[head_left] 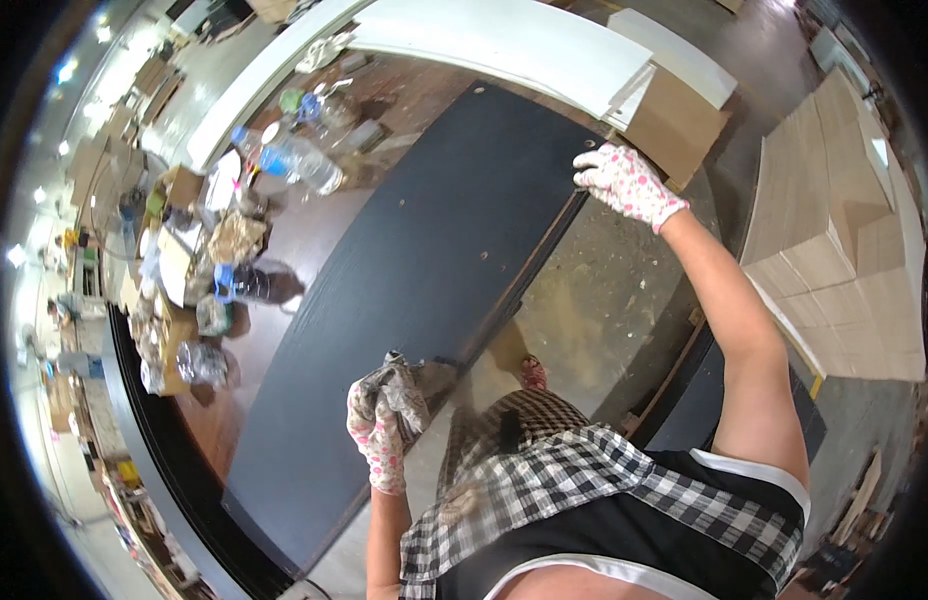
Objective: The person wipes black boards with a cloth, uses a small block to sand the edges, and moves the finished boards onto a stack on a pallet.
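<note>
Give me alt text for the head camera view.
A person's gloved left hand holds a crumpled gray rag over a long dark panel; the gloved right hand is at its far right corner. Plastic bottles are to the panel's left.

the panel lies between bottles at left and cardboard stacks at right

White gloves with pink dots, a black top edged in white, a black-and-white checked apron, a reddish patterned shoe.

Pink-dotted white gloves, blackish panel, checked garment
</note>
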Available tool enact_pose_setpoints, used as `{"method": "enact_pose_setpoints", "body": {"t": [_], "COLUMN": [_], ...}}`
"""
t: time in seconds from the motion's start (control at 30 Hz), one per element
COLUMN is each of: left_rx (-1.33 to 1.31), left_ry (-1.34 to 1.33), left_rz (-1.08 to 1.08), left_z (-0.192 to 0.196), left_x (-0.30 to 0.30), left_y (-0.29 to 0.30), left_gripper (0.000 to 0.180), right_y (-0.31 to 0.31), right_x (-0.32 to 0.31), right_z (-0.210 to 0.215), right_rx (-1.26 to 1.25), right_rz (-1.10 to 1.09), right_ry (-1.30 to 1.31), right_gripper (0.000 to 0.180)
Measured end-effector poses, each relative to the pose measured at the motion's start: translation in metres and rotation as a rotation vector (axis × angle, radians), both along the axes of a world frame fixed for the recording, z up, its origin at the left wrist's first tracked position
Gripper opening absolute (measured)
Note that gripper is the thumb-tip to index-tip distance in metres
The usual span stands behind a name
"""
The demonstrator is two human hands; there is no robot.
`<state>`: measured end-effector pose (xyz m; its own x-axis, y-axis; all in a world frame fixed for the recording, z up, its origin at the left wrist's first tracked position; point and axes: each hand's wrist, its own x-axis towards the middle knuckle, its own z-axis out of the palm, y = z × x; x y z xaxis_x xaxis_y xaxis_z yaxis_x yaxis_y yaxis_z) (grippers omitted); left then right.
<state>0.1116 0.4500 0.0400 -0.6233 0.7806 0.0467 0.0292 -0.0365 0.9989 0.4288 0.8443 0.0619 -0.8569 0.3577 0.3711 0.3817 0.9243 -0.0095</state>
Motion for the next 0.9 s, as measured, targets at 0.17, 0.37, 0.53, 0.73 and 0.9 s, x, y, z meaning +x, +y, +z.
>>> {"method": "enact_pose_setpoints", "body": {"t": [0.17,0.37,0.53,0.73,0.9], "left_rx": [-0.201,-0.434,-0.284,0.045,0.125], "left_ry": [0.778,1.226,1.379,1.507,1.559], "left_rz": [-0.072,-0.366,-0.700,-0.800,-0.704], "left_z": [0.005,0.009,0.015,0.004,-0.013], "left_x": [-0.002,0.008,0.038,0.121,0.183], "left_y": [0.020,0.023,0.106,0.284,0.413], "left_gripper": [0.033,0.093,0.079,0.072,0.065], "right_y": [0.052,0.020,-0.083,-0.209,-0.243], "right_x": [0.037,0.040,0.072,0.131,0.135], "right_z": [0.012,-0.003,-0.066,-0.124,-0.138], "right_rx": [-0.070,-0.202,-0.380,-0.567,-0.653], "right_rz": [-0.538,-0.454,-0.511,-0.896,-0.985], "right_ry": [-0.049,0.508,0.650,0.814,0.918], "right_gripper": [0.015,0.022,0.023,0.027,0.024]}}
